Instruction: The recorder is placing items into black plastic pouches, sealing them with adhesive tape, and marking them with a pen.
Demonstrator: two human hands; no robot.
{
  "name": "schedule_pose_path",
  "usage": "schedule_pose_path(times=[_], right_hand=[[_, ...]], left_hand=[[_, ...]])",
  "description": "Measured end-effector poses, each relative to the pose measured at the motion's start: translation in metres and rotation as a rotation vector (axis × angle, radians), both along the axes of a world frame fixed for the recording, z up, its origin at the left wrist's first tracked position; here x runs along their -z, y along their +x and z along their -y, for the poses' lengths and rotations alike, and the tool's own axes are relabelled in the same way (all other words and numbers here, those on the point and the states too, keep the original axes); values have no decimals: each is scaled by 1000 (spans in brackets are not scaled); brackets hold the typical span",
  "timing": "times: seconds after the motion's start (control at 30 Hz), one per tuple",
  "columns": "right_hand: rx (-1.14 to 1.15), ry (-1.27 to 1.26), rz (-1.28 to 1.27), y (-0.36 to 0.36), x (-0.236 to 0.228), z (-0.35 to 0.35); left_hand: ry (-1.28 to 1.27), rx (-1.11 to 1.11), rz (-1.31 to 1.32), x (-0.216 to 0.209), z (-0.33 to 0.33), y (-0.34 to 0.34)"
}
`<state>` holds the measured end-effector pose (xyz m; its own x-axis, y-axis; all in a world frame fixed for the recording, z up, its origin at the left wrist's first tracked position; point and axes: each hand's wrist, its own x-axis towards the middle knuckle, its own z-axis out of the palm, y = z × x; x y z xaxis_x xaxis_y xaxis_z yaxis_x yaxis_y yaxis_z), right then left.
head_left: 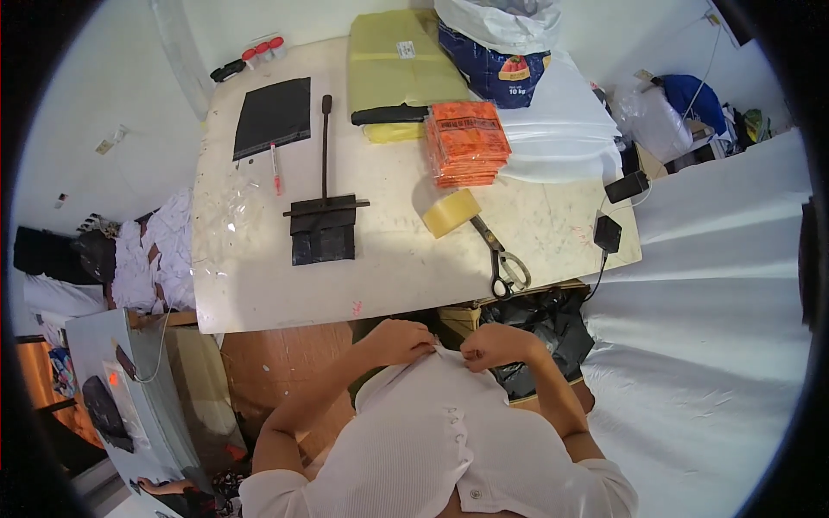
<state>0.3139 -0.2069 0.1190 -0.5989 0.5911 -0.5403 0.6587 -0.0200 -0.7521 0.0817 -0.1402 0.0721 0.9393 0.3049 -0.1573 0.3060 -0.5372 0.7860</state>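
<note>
Two hands pinch the front of a white shirt (406,432) just off the near edge of the table (406,281). The left hand (399,342) and right hand (496,347) are near each other, fingers curled closed on the cloth. Scissors (496,255) lie with handles at the near edge, blades at a tape roll (452,213). Orange packets (469,142) are stacked toward the far edge. One black sheet (275,115) lies near the far left corner; a black adapter (607,233) sits near the right edge.
</note>
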Motion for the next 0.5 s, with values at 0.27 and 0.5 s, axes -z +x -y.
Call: schedule_pose_path(times=[0.27,0.5], right_hand=[[408,116,41,17,48,-4],[943,281,-111,6,39,-37]], left_hand=[[-118,-225,-62,14,-44,5],[-94,-639,-28,12,-67,-19]])
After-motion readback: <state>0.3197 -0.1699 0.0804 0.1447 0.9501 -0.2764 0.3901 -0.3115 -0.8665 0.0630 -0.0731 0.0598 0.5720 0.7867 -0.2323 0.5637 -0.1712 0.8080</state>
